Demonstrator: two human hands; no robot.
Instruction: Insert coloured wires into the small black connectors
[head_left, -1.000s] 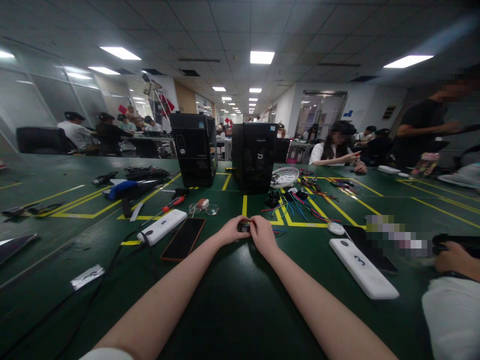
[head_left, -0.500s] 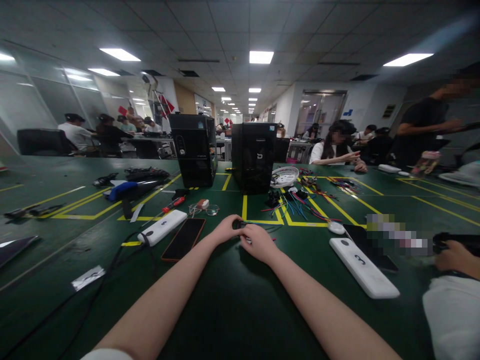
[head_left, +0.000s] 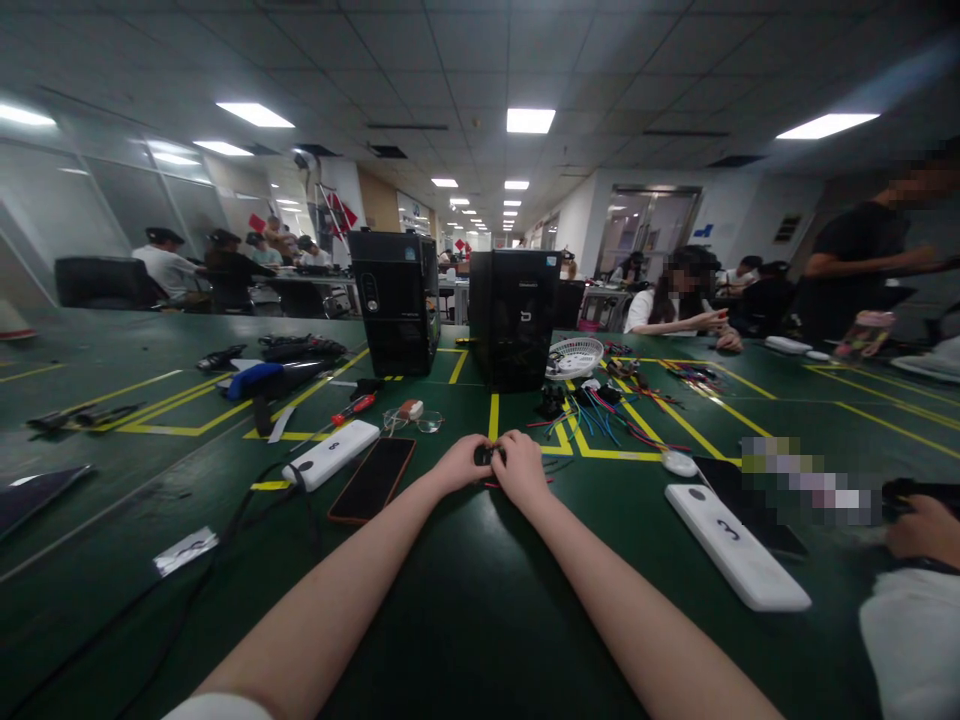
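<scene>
In the head view, my left hand (head_left: 463, 462) and my right hand (head_left: 523, 472) meet over the green table, fingertips nearly touching. Between them they pinch a small black part (head_left: 486, 457), mostly covered by the fingers, so its exact kind is hidden. Thin red and dark wires (head_left: 551, 464) show just beside my right hand. Nearby on the right lies a bundle of blue and red wires with black pieces (head_left: 592, 412). A phone (head_left: 373, 482) with an orange edge rests left of my left hand.
Two black computer towers (head_left: 394, 310) stand ahead. White power bank-like blocks (head_left: 739, 545) lie left and right. Glasses (head_left: 424, 421), a red screwdriver (head_left: 354, 409), a white basket (head_left: 576, 357) and black cables (head_left: 225, 530) surround the hands. A co-worker's hand (head_left: 926, 530) is at right.
My right hand has turned from lying over the part to a raised pinch, its fingertips now facing the left hand's. The view has shifted slightly.
</scene>
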